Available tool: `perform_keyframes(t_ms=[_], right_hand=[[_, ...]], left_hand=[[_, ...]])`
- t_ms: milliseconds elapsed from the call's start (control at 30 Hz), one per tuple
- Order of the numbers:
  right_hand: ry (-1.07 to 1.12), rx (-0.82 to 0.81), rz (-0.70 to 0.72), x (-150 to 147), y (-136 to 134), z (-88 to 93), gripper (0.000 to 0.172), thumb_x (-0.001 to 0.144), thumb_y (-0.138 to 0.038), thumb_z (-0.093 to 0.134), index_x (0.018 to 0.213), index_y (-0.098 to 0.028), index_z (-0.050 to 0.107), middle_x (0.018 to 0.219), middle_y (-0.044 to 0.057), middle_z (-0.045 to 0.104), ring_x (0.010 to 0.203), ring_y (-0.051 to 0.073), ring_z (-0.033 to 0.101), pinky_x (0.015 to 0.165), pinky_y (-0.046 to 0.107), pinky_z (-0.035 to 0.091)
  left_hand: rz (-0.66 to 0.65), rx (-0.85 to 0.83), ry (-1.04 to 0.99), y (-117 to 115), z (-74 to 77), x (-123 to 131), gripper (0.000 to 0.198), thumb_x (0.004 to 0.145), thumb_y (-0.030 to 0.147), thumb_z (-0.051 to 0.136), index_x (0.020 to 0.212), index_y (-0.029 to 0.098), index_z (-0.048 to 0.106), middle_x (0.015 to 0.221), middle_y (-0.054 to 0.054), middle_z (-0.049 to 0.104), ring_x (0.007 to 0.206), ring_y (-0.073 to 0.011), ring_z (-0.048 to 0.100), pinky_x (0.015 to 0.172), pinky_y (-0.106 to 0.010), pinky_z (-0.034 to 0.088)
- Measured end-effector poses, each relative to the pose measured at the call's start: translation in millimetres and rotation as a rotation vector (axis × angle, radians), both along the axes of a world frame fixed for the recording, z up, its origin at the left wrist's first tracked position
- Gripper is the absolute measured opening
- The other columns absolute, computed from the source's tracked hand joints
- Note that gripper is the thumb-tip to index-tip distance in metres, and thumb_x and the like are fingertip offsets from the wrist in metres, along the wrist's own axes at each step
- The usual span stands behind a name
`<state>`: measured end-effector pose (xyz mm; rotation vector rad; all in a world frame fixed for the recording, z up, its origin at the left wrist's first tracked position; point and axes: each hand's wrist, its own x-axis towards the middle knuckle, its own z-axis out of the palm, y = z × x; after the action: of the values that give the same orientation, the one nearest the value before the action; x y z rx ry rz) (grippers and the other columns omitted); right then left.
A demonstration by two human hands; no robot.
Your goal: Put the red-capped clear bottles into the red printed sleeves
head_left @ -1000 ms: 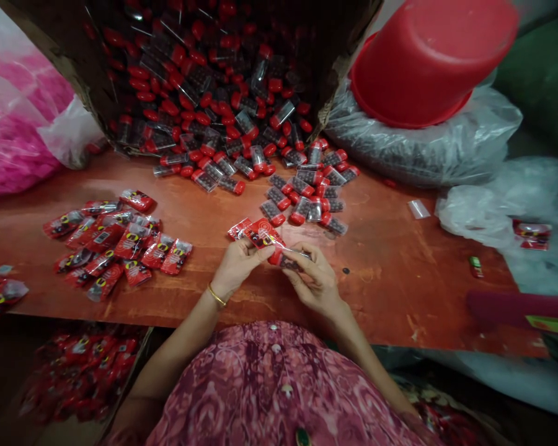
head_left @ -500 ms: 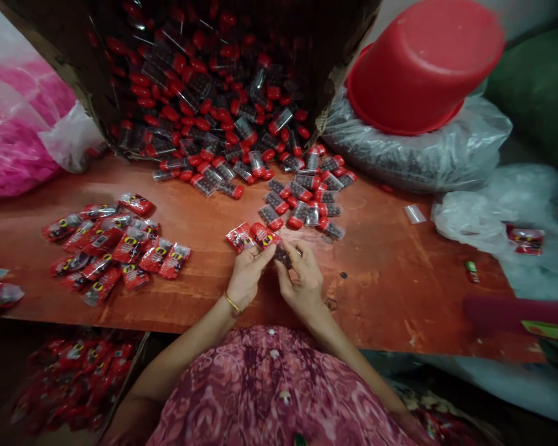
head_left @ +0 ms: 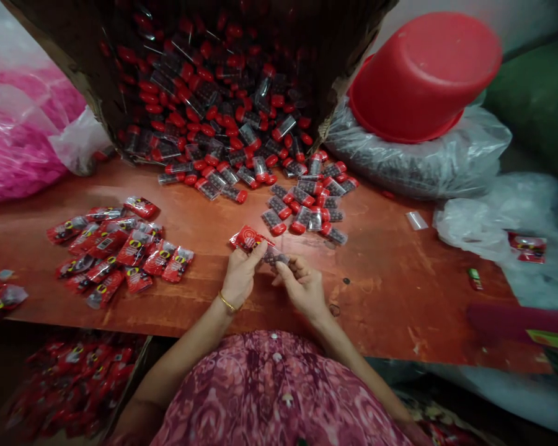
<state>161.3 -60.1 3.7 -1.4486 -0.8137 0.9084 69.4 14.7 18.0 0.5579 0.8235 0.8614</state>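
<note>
My left hand [head_left: 240, 276], with a gold bracelet at its wrist, pinches a red printed packet [head_left: 250, 238] above the wooden table [head_left: 381, 260]. Fingers of my right hand [head_left: 303, 286] are closed on a small clear container with dark contents [head_left: 273, 255], which touches the packet at its right side. Whether the container sits partly inside the packet is hard to tell. Beyond my hands lies a loose group of clear containers with red caps [head_left: 302, 217]. To the left is a pile of filled red packets [head_left: 134, 248].
A dark open box [head_left: 358, 56] of red-capped containers stands at the back. On the right, an upturned red bucket [head_left: 428, 74] rests on a plastic bag [head_left: 400, 164]. A pink-filled bag [head_left: 18, 148] is at left; more packets [head_left: 74, 384] lie below the table edge.
The packet and container have come together, with the container now slanting from the packet toward my right fingers. My left hand has shifted slightly left. The whole view has moved a little.
</note>
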Motion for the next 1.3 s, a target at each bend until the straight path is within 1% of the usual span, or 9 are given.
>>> perform_keyframes(t_ms=[167,300,367,500,600,800,1033,1167,1300], right_hand=[[0.069,-0.056,0.055,-3.8,13.9,-5.3,0.037,0.068,-0.054,0.064,0.064,-0.019,0.051,0.05,-0.004,0.056,0.038,0.009,0.05,0.04,0.022,0.042],[-0.337,-0.005,0.091,0.6,39.7,-8.5,0.044,0.068,-0.059,0.061,0.054,-0.02,0.048,0.046,-0.002,0.053,0.043,0.01,0.047,0.045,0.023,0.039],[-0.677,0.048,0.124,8.3,54.1,-6.9,0.037,0.075,-0.055,0.058,0.066,-0.019,0.059,0.061,0.003,0.062,0.058,0.015,0.055,0.058,0.027,0.044],[-1.171,-0.04,0.118,34.0,74.9,-7.6,0.029,0.085,-0.034,0.052,0.105,-0.015,0.063,0.107,0.013,0.065,0.095,0.025,0.054,0.083,0.037,0.042],[-1.277,-0.079,0.204,51.9,72.5,-17.9,0.03,0.086,-0.018,0.046,0.113,-0.017,0.06,0.118,0.011,0.062,0.105,0.026,0.05,0.089,0.04,0.038],[-1.249,0.076,0.192,72.1,28.3,-39.4,0.038,0.081,-0.004,0.037,0.099,-0.023,0.064,0.112,0.003,0.066,0.115,0.022,0.048,0.099,0.045,0.03],[-1.099,0.085,-0.114,57.7,8.1,-34.5,0.022,0.087,-0.026,0.045,0.096,-0.017,0.063,0.091,0.009,0.07,0.083,0.021,0.061,0.076,0.035,0.046],[-1.05,0.039,-0.127,41.7,9.7,-23.3,0.024,0.088,-0.029,0.044,0.09,-0.016,0.063,0.084,0.009,0.069,0.074,0.02,0.059,0.07,0.033,0.045],[-0.887,0.04,-0.057,22.8,13.6,-10.8,0.025,0.088,-0.032,0.044,0.086,-0.018,0.064,0.082,0.008,0.068,0.074,0.019,0.059,0.071,0.033,0.045]], left_hand=[[-0.144,-0.077,-0.041,-4.3,-1.9,-0.1,0.033,0.051,0.034,0.081,0.067,0.013,0.062,0.061,0.002,0.063,0.051,-0.0074,0.053,0.049,-0.019,0.042],[-0.13,-0.205,-0.04,11.5,-6.2,-21.3,0.021,0.061,0.026,0.077,0.073,0.013,0.065,0.069,-0.002,0.068,0.063,-0.0103,0.062,0.062,-0.02,0.048],[0.024,-0.28,-0.04,24.9,-8.8,-40.2,0.015,0.072,0.029,0.069,0.074,0.015,0.065,0.073,-0.003,0.07,0.07,-0.0119,0.065,0.07,-0.023,0.05],[0.614,-0.218,-0.067,50.4,-7.7,-79.4,0.028,0.082,0.046,0.052,0.075,0.02,0.061,0.084,0.0,0.07,0.091,-0.0105,0.064,0.084,-0.023,0.048],[0.763,-0.09,-0.107,58.2,-1.2,-92.7,0.049,0.08,0.063,0.038,0.083,0.021,0.061,0.102,-0.006,0.067,0.109,-0.0125,0.058,0.089,-0.023,0.046],[0.396,-0.113,0.198,44.3,-3.5,-64.8,0.047,0.079,0.056,0.048,0.1,0.015,0.06,0.116,-0.016,0.061,0.108,-0.0208,0.059,0.093,-0.034,0.045],[-0.199,0.869,1.182,34.0,-19.6,-33.8,0.026,0.061,0.038,0.075,0.082,0.023,0.072,0.12,-0.011,0.062,0.127,-0.0334,0.039,0.107,-0.053,0.019],[-0.175,0.826,1.116,40.3,-26.0,-32.7,0.003,0.065,0.027,0.073,0.067,0.028,0.072,0.111,-0.007,0.067,0.125,-0.0324,0.042,0.106,-0.056,0.015],[-0.037,0.73,0.878,35.7,-26.7,-32.7,0.009,0.059,0.026,0.076,0.065,0.03,0.071,0.115,-0.005,0.065,0.129,-0.0311,0.037,0.108,-0.053,0.007]])
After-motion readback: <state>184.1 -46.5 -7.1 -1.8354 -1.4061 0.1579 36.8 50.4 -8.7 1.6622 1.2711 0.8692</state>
